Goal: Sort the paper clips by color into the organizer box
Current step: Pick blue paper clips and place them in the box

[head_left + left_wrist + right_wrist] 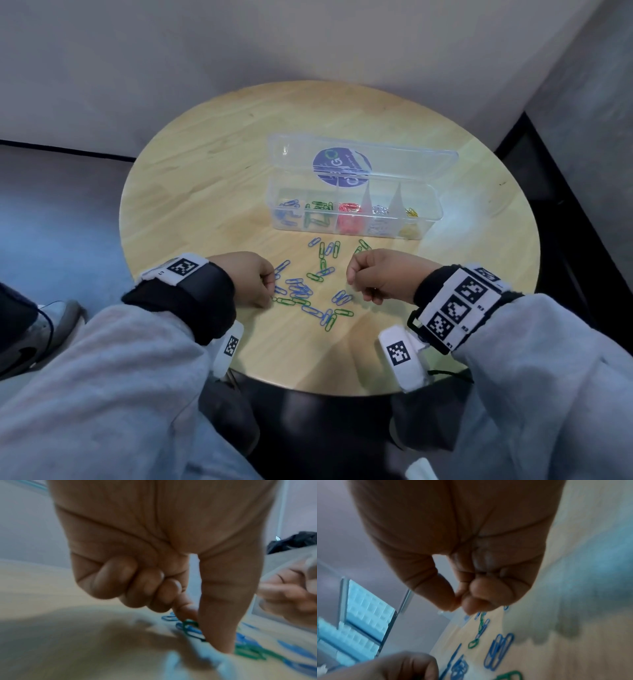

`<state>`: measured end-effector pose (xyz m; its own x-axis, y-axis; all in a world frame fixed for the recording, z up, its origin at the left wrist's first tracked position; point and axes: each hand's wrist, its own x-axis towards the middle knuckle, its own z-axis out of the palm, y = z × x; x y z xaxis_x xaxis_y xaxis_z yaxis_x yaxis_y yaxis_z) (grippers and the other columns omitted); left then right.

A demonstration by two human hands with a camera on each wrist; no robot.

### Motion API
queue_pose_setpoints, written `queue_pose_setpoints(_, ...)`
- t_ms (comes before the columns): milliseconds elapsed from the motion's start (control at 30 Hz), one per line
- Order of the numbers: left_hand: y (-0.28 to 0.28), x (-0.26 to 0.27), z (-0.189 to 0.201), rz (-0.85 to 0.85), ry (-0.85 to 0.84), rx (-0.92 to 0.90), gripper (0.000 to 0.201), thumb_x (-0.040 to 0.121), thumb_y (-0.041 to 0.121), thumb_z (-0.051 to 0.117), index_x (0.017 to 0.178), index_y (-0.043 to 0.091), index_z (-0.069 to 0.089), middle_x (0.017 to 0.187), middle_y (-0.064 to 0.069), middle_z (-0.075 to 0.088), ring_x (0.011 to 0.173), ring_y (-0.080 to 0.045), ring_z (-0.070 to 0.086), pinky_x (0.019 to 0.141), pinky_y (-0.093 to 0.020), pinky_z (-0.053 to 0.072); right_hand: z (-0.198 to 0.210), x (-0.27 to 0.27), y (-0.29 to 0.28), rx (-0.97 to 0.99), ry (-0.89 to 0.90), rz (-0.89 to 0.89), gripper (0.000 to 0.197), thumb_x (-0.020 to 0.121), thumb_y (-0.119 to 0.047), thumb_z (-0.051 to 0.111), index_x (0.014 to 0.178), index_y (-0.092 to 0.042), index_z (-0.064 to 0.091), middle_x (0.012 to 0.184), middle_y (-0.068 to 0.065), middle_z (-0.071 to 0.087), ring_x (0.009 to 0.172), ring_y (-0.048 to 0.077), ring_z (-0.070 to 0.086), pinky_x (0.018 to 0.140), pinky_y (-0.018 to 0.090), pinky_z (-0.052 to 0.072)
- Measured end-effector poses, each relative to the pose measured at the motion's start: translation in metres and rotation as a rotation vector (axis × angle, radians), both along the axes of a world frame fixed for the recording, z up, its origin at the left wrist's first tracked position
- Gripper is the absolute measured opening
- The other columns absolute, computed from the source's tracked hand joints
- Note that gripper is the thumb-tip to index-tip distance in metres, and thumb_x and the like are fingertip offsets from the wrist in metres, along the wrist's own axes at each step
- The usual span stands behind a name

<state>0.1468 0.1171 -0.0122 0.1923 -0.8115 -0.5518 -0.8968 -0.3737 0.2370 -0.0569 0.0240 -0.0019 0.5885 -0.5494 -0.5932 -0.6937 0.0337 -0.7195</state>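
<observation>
Loose blue and green paper clips [301,291] lie scattered on the round wooden table [212,178], between my two hands. My left hand [269,284] is at the pile's left edge. The left wrist view shows its thumb and forefinger pinching a green paper clip [190,627] just above the table. My right hand [352,277] hovers at the pile's right edge as a fist. In the right wrist view its thumb tip [452,601] meets the curled fingers and no clip shows. Behind the pile stands the clear organizer box [433,209], lid open, its compartments holding blue, green, red, silver and yellow clips.
The box's open lid [411,161] leans back toward the wall. The table's near edge runs just under my wrists. A shoe [37,335] rests on the floor at the left. Bare wood stretches to the left of the box.
</observation>
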Motion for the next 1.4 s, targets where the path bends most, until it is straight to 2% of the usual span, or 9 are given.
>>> queue_pose_setpoints(133, 0.0, 0.007, 0.007, 0.091, 0.152, -0.021, 0.01, 0.075, 0.017, 0.059, 0.066, 0.019, 0.056, 0.064, 0.004, 0.058, 0.061, -0.016, 0.049, 0.063, -0.023, 0.041, 0.0, 0.002, 0.011, -0.294, 0.247, 0.235, 0.018, 0.079, -0.029, 0.069, 0.075, -0.019, 0.055, 0.064, -0.007, 0.049, 0.058, 0.01, 0.044, 0.055, 0.023, 0.035)
queue_pose_setpoints(367, -0.004, 0.005, 0.018, 0.453, 0.74, -0.128, 0.034, 0.085, -0.011, 0.043, 0.061, 0.012, 0.038, 0.046, -0.003, 0.056, 0.034, -0.008, 0.048, 0.037, -0.014, 0.037, -0.011, 0.014, 0.034, -0.562, 0.481, 0.377, 0.044, 0.072, -0.058, 0.066, 0.074, -0.017, 0.05, 0.079, -0.002, 0.057, 0.079, 0.02, 0.055, 0.069, 0.031, 0.045)
queue_pose_setpoints(500, -0.004, 0.002, 0.021, 0.563, 0.907, -0.148, 0.032, 0.086, -0.009, 0.034, 0.065, 0.014, 0.038, 0.045, -0.004, 0.055, 0.036, -0.01, 0.044, 0.036, -0.014, 0.032, -0.016, 0.017, 0.041, -0.602, 0.512, 0.352, 0.04, 0.073, -0.052, 0.065, 0.067, -0.021, 0.041, 0.071, -0.005, 0.048, 0.076, 0.019, 0.052, 0.063, 0.028, 0.042)
queue_pose_setpoints(633, -0.004, -0.002, 0.022, 0.59, 1.009, -0.148, 0.033, 0.089, -0.003, 0.035, 0.064, 0.017, 0.037, 0.049, -0.004, 0.053, 0.039, -0.011, 0.041, 0.036, -0.015, 0.03, -0.014, 0.018, 0.04, -0.593, 0.478, 0.362, 0.017, 0.077, -0.027, 0.064, 0.083, -0.012, 0.059, 0.086, 0.004, 0.063, 0.081, 0.022, 0.06, 0.064, 0.028, 0.047)
queue_pose_setpoints(867, -0.007, -0.006, 0.016, 0.518, 0.897, -0.168, 0.039, 0.09, -0.005, 0.048, 0.062, 0.018, 0.033, 0.044, 0.001, 0.055, 0.039, -0.007, 0.044, 0.037, -0.013, 0.029, -0.014, 0.015, 0.036, -0.599, 0.47, 0.378, 0.023, 0.081, -0.01, 0.053, 0.101, -0.008, 0.063, 0.104, 0.009, 0.066, 0.094, 0.026, 0.063, 0.078, 0.031, 0.052)
queue_pose_setpoints(1000, -0.007, -0.003, 0.015, 0.396, 0.619, -0.141, 0.029, 0.085, 0.004, 0.058, 0.067, 0.019, 0.041, 0.051, 0.0, 0.049, 0.042, -0.012, 0.034, 0.041, -0.018, 0.023, -0.013, 0.013, 0.035, -0.589, 0.475, 0.337, 0.023, 0.079, -0.027, 0.065, 0.096, -0.011, 0.063, 0.098, 0.005, 0.066, 0.09, 0.023, 0.062, 0.069, 0.028, 0.047)
queue_pose_setpoints(1133, -0.004, -0.003, 0.015, 0.148, 0.153, -0.101, 0.012, 0.076, 0.023, 0.067, 0.074, 0.021, 0.056, 0.064, 0.008, 0.051, 0.062, -0.014, 0.046, 0.06, -0.025, 0.035, -0.014, 0.014, 0.032, -0.575, 0.5, 0.364, 0.024, 0.082, -0.027, 0.065, 0.096, -0.007, 0.067, 0.098, 0.008, 0.069, 0.091, 0.024, 0.064, 0.072, 0.029, 0.049)
queue_pose_setpoints(1267, -0.003, -0.019, 0.013, 0.019, 0.027, -0.059, 0.007, 0.075, 0.022, 0.066, 0.077, 0.028, 0.061, 0.067, 0.011, 0.05, 0.069, -0.012, 0.051, 0.062, -0.021, 0.036, -0.016, 0.016, 0.031, -0.566, 0.49, 0.354, 0.02, 0.084, -0.024, 0.061, 0.093, -0.007, 0.067, 0.097, 0.011, 0.069, 0.079, 0.023, 0.058, 0.066, 0.026, 0.045)
queue_pose_setpoints(1400, -0.003, -0.031, 0.007, -0.076, -0.055, -0.065, 0.014, 0.077, 0.017, 0.059, 0.081, 0.03, 0.057, 0.068, 0.012, 0.046, 0.073, -0.016, 0.049, 0.05, -0.02, 0.029, -0.016, 0.016, 0.035, -0.554, 0.482, 0.266, 0.037, 0.08, -0.045, 0.063, 0.089, -0.01, 0.066, 0.083, 0.005, 0.064, 0.08, 0.022, 0.06, 0.068, 0.028, 0.048)
